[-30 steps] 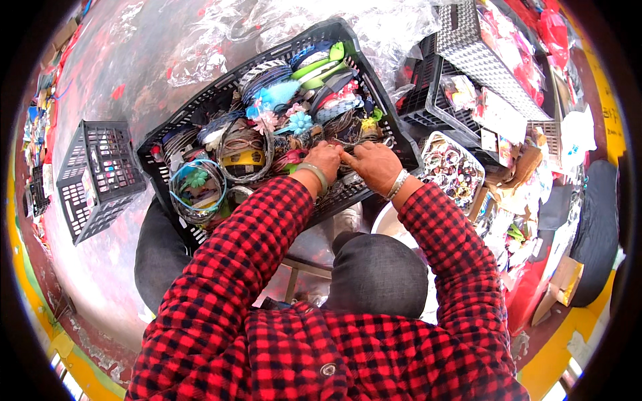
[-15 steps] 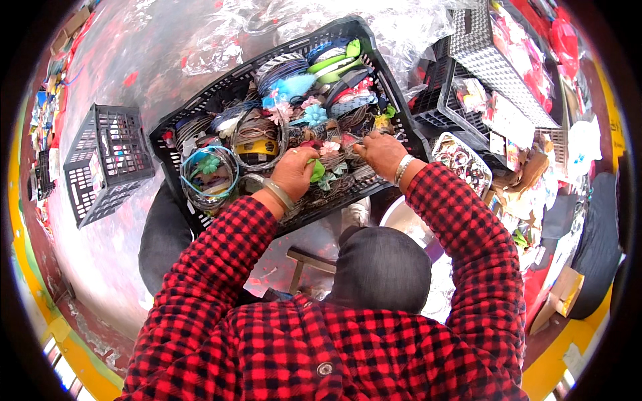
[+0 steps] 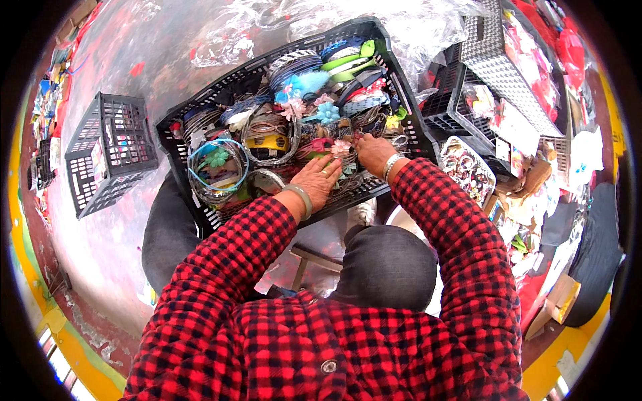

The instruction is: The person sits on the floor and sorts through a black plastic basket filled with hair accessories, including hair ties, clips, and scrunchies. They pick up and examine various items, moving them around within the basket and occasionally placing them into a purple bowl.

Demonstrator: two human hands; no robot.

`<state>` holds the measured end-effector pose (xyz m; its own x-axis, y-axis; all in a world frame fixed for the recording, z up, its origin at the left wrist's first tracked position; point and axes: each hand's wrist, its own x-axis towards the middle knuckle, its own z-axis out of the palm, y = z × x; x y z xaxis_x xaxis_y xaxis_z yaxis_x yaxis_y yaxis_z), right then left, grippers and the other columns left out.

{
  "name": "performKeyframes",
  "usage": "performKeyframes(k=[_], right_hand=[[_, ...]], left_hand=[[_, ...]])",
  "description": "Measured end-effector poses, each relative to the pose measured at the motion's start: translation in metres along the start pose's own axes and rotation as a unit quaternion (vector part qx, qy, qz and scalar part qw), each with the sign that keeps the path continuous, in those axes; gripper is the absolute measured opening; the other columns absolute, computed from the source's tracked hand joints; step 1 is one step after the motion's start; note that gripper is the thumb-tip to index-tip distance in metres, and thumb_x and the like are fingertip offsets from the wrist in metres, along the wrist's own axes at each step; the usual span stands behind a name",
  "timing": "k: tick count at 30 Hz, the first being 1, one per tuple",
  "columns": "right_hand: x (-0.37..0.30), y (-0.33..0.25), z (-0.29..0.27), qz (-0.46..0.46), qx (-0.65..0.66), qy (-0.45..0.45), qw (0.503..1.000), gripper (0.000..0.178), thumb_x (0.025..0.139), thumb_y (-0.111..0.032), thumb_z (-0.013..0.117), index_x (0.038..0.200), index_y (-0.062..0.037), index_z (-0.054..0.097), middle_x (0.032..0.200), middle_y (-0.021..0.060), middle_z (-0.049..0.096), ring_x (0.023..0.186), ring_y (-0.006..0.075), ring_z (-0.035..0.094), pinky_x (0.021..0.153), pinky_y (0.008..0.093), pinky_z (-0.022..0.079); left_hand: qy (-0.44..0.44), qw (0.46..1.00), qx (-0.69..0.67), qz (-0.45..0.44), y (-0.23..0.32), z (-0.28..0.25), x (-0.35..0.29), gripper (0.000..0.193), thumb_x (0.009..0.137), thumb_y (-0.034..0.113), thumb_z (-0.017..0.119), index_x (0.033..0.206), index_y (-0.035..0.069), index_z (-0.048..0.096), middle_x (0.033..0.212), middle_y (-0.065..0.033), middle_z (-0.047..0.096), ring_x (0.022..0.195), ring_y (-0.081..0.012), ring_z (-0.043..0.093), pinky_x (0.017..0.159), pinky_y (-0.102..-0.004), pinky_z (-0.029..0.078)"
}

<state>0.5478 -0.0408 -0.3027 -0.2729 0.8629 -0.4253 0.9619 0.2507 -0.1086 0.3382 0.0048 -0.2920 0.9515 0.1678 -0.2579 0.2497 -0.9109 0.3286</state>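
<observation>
A black plastic crate (image 3: 402, 79) full of bundled headbands tilts across my knees. My left hand (image 3: 317, 179) lies over the near middle of the bundles, fingers stretched out and slightly apart, gripping nothing. Just right of it, my right hand (image 3: 376, 155) has its fingers curled down among thin headbands by a pale pink flower (image 3: 341, 146); what they hold, if anything, is hidden. Around them sit a blue flower (image 3: 327, 113), a fluffy blue headband (image 3: 309, 85), bright green headbands (image 3: 352, 69) and a light-blue ring bundle with a green flower (image 3: 216, 158).
A smaller black crate (image 3: 124, 134) stands on the floor at left. To the right are a grey woven basket (image 3: 508, 73), another black crate (image 3: 445, 100) and a white tray of small items (image 3: 461, 144). Clear plastic sheeting (image 3: 428, 27) lies beyond; a small wooden stool (image 3: 314, 257) is below.
My left hand has let go of a green piece, spread its fingers and moved right, nearer my right hand. The right hand stays curled by the flowers. The whole view has shifted slightly.
</observation>
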Motion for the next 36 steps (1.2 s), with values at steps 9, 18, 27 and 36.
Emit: performKeyframes(k=[9,18,27,36], right_hand=[[-0.005,0.004,0.019,0.008,0.028,0.098,0.995,0.016,0.073,-0.008,0.050,0.086,-0.0008,0.057,0.093,0.0106,0.053,0.089,0.0261,0.053,0.070,0.0359,0.047],[-0.044,-0.011,-0.028,0.090,0.039,0.186,0.978,0.027,0.071,-0.002,0.049,0.097,-0.0060,0.054,0.098,0.0095,0.053,0.099,0.0266,0.050,0.078,0.0381,0.041],[-0.043,-0.001,0.023,0.146,-0.005,0.067,0.987,0.032,0.076,-0.004,0.044,0.107,0.0008,0.050,0.127,0.0245,0.038,0.117,0.0368,0.040,0.095,0.0377,0.037],[-0.033,-0.032,-0.054,0.115,0.124,0.109,0.980,0.030,0.074,-0.001,0.047,0.102,-0.0022,0.055,0.111,0.0201,0.053,0.100,0.0321,0.053,0.085,0.0392,0.043]], left_hand=[[0.015,0.999,-0.031,0.007,0.002,-0.008,-0.001,0.052,0.072,0.008,0.050,0.123,0.002,0.042,0.135,-0.0138,0.033,0.127,-0.0291,0.028,0.102,-0.0404,0.026],[0.138,0.988,-0.062,-0.024,-0.007,-0.046,-0.057,0.031,0.069,0.006,0.054,0.100,0.001,0.055,0.109,-0.0167,0.054,0.105,-0.0311,0.050,0.090,-0.0376,0.039],[0.231,0.959,-0.065,-0.153,-0.058,-0.080,-0.102,0.046,0.055,0.027,0.076,0.089,0.003,0.058,0.096,-0.0132,0.060,0.094,-0.0300,0.055,0.085,-0.0361,0.042],[0.013,0.989,0.027,-0.143,-0.086,-0.053,-0.084,0.022,0.065,0.003,0.054,0.086,0.004,0.059,0.093,-0.0132,0.059,0.099,-0.0285,0.051,0.087,-0.0344,0.041]])
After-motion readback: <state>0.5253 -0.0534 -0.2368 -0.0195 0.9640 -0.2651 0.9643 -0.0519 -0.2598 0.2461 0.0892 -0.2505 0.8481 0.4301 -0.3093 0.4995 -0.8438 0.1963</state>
